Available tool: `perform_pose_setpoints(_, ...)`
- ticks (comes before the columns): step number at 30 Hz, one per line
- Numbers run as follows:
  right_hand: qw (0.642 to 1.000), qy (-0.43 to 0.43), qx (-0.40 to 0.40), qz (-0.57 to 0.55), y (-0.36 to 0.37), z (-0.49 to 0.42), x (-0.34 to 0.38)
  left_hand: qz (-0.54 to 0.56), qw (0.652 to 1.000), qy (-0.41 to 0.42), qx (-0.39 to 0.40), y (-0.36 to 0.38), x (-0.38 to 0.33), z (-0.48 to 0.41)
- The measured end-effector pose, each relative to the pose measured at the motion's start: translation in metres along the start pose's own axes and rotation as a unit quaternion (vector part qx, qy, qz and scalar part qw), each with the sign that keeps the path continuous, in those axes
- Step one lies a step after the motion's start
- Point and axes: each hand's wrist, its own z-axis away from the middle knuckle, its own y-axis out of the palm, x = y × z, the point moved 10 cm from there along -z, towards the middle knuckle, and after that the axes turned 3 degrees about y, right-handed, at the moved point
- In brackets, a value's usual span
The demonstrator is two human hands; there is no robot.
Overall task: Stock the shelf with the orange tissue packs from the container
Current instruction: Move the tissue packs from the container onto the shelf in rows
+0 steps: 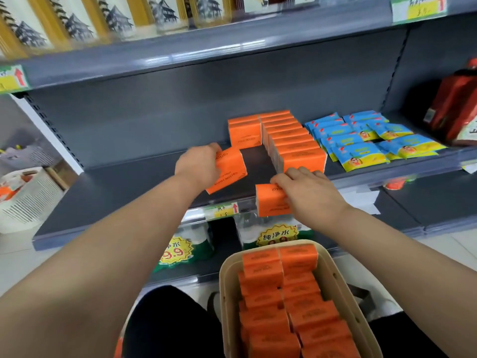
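The left hand (198,166) covered the left end of the left pack (229,171), and how its fingers lay underneath could not be told. The right hand (307,192) hid the right half of the right pack (271,200). The container (224,280) ran off the near edge, the red package (454,109) off the right, the white basket (33,197) off the left. The top-shelf boxes (77,24) were blurred, and the price tag (418,9) was unreadable.

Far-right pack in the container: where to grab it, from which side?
Likely from above. The far-right pack stands upright in the container, neighbours tight against it, so only its top is exposed. Pinch that top across its thin width and lift straight up.
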Motion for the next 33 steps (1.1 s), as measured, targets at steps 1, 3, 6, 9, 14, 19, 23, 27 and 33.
perform_pose_setpoints(1, 1.000, -0.003, -0.006, -0.001, -0.002, -0.007, 0.001, -0.005, 1.000, 0.001, -0.003, -0.001, 0.003, -0.010)
perform_pose_setpoints(3, 1.000, -0.009, -0.006, -0.007, -0.004, -0.021, 0.002, -0.016, 1.000, 0.004, -0.006, -0.003, 0.006, -0.032)
perform_pose_setpoints(6, 1.000, -0.022, 0.003, -0.018, -0.006, -0.049, 0.005, -0.010, 1.000, 0.002, 0.001, -0.001, 0.009, -0.066)
perform_pose_setpoints(9, 0.999, -0.048, 0.008, -0.015, -0.003, -0.082, 0.012, -0.007, 1.000, 0.013, 0.013, 0.006, 0.010, -0.099)
perform_pose_setpoints(14, 0.997, -0.078, 0.016, 0.009, 0.019, -0.130, 0.016, -0.008, 0.998, 0.047, 0.038, 0.036, 0.003, -0.147)
perform_pose_setpoints(19, 0.995, -0.090, 0.023, 0.027, 0.039, -0.158, 0.011, -0.012, 0.997, 0.076, 0.024, 0.056, -0.011, -0.186)
perform_pose_setpoints(23, 0.996, -0.083, 0.029, 0.011, 0.048, -0.171, 0.003, -0.036, 0.996, 0.084, 0.015, 0.067, -0.020, -0.210)
perform_pose_setpoints(27, 0.997, -0.070, 0.036, -0.005, 0.054, -0.178, -0.011, -0.066, 0.994, 0.088, 0.023, 0.081, -0.027, -0.224)
perform_pose_setpoints(33, 0.997, -0.069, 0.042, -0.003, 0.057, -0.184, -0.014, -0.036, 0.994, 0.101, 0.008, 0.082, -0.036, -0.228)
